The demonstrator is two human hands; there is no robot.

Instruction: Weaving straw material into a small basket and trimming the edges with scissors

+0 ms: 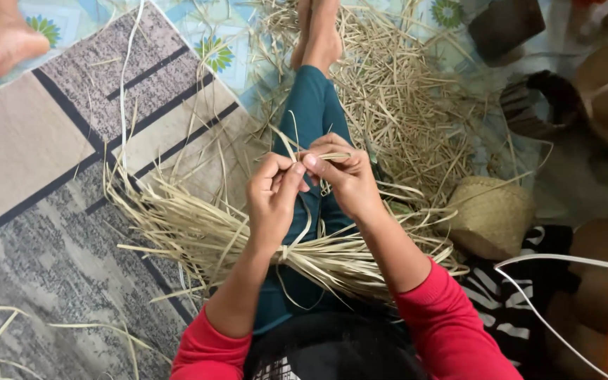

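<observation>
Straw strips (321, 158) pinched in both grips, left hand (272, 200) and right hand (346, 176); woven basket (490, 214) nearby.

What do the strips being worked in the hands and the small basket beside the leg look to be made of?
Strips: probably dried palm leaf or straw; pale tan, matte, flat, and they bend without snapping. Basket: seemingly the same fibre, woven tight; dull tan with a fine plaited texture.
</observation>
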